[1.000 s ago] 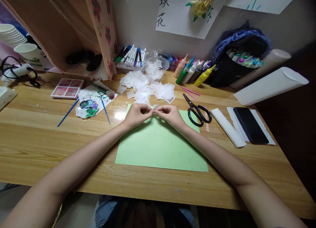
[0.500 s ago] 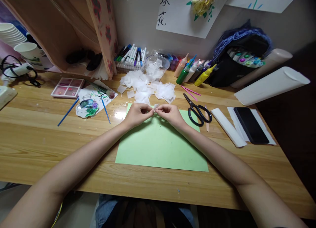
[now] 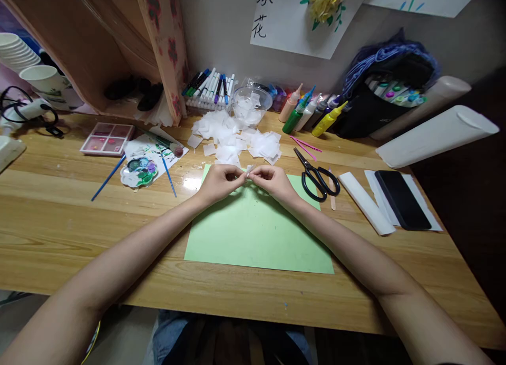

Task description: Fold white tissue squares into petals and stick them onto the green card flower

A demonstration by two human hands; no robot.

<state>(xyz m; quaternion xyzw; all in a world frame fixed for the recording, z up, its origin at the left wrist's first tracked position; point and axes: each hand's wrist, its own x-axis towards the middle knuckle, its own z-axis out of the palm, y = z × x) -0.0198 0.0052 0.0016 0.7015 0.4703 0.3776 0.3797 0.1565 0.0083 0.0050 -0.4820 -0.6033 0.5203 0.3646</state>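
Both hands meet over the top edge of a green sheet of paper [image 3: 256, 228]. My left hand [image 3: 222, 184] is closed, thumb and fingers pinching a small piece of white paper [image 3: 249, 169]. Opposite it, my right hand [image 3: 273, 183] pinches the same piece, which pokes up between the fingertips. Its lower part is hidden by the fingers. Just beyond the hands lies a loose heap of white paper squares [image 3: 227, 138]. Behind that heap, a clear plastic bowl [image 3: 259, 107] holds more squares.
Black-handled scissors [image 3: 316, 178] lie right of the green sheet, near a white paper roll [image 3: 367, 204] and a black phone [image 3: 401, 200]. To the left are a paint palette [image 3: 138, 172] and a brush [image 3: 168, 172]. Paint bottles [image 3: 294, 117] and markers [image 3: 209, 88] stand along the wall.
The white paper piece shows slightly more above my fingertips than before. Both hands stay in nearly the same place, and the camera view has shifted a little.
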